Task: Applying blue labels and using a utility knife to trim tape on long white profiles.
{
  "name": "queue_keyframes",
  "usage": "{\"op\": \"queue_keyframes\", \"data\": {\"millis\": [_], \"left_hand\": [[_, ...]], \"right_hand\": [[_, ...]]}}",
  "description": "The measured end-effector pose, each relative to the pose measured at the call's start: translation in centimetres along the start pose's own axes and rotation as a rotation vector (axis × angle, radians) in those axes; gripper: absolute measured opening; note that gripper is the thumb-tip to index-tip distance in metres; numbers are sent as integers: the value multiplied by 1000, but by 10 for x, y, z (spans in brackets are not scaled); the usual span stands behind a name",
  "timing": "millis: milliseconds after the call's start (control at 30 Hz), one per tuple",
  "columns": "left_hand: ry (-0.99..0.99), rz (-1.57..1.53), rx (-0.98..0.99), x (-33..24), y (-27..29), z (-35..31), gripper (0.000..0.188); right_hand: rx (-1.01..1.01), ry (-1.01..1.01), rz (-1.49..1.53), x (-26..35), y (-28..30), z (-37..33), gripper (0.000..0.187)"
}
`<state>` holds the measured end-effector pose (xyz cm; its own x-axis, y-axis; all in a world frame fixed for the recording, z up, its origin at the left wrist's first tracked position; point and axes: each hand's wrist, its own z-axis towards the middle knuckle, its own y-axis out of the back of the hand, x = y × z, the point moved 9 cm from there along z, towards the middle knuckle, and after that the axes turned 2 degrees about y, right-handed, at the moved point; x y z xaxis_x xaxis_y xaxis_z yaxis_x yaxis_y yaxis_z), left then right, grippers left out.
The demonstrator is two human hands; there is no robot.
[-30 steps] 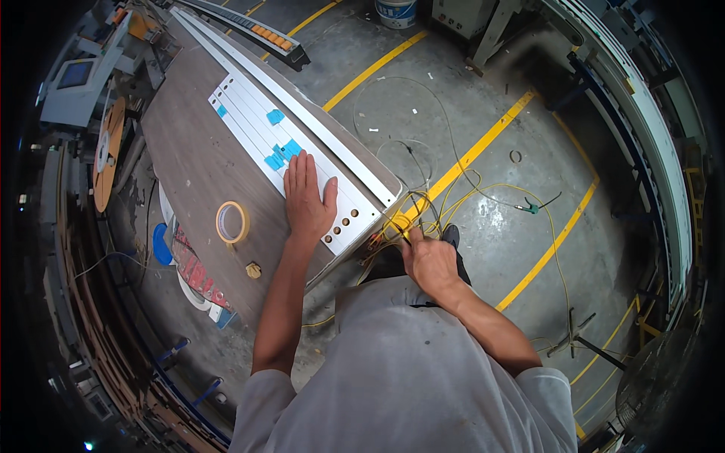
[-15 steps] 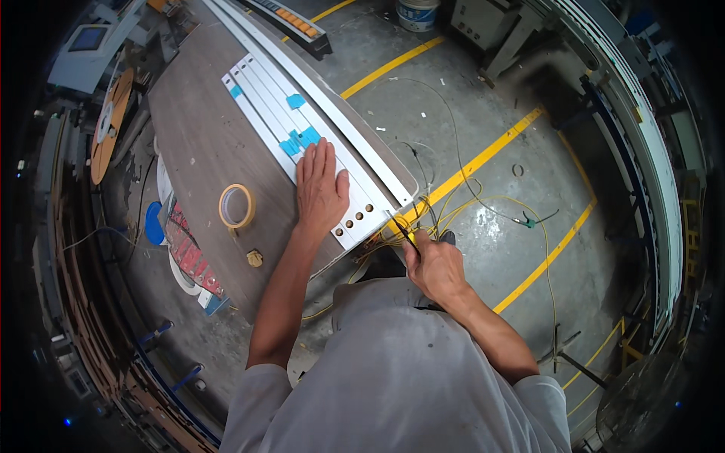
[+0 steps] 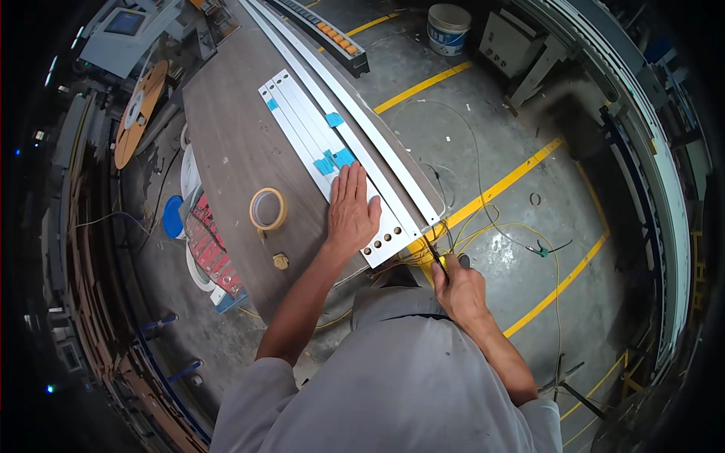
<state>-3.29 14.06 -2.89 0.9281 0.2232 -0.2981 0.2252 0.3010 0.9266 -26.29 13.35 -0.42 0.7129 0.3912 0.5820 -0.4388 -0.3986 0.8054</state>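
Several white strips [image 3: 298, 124] lie side by side on a brown worktable [image 3: 226, 136], with round holes at their ends and blue tape pieces [image 3: 343, 157] across them. My left hand [image 3: 351, 215] rests flat on the strips just below the tape, fingers stretched out. Beyond the table's near right corner, my right hand [image 3: 462, 293] is closed around a slim dark tool [image 3: 433, 251] whose kind I cannot make out. It points up at the strips' near end; whether it touches them I cannot tell.
A longer white strip [image 3: 419, 200] runs along the table's right edge. Left of my left hand are a yellow tape roll [image 3: 283, 211] and a crumpled lump [image 3: 281, 261]. Yellow cables [image 3: 472, 234] tangle on the floor by the corner. A white bucket [image 3: 447, 34] stands farther off.
The whole scene has shifted right and slightly down in the picture. My left hand stays flat on the strips, and my right hand keeps hold of the dark tool near their end.
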Motion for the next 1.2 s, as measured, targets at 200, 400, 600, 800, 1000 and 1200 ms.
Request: {"op": "queue_keyframes", "data": {"millis": [200,400,600,800,1000,1200], "left_hand": [[-22,5,-24,4,5,1,59],[-10,15,9,3,4,4,58],[-5,19,9,8,2,10,57],[-7,24,15,7,2,11,57],[-13,28,4,6,4,13,56],[-20,-65,-89,-38,28,32,49]], "right_hand": [[23,90,-14,19,-8,8,24],[62,88,-71,21,-13,10,22],[51,109,-107,21,-17,14,22],[84,108,-166,26,-18,20,22],[136,109,-217,30,-19,25,23],[192,100,-274,31,-23,28,23]]}}
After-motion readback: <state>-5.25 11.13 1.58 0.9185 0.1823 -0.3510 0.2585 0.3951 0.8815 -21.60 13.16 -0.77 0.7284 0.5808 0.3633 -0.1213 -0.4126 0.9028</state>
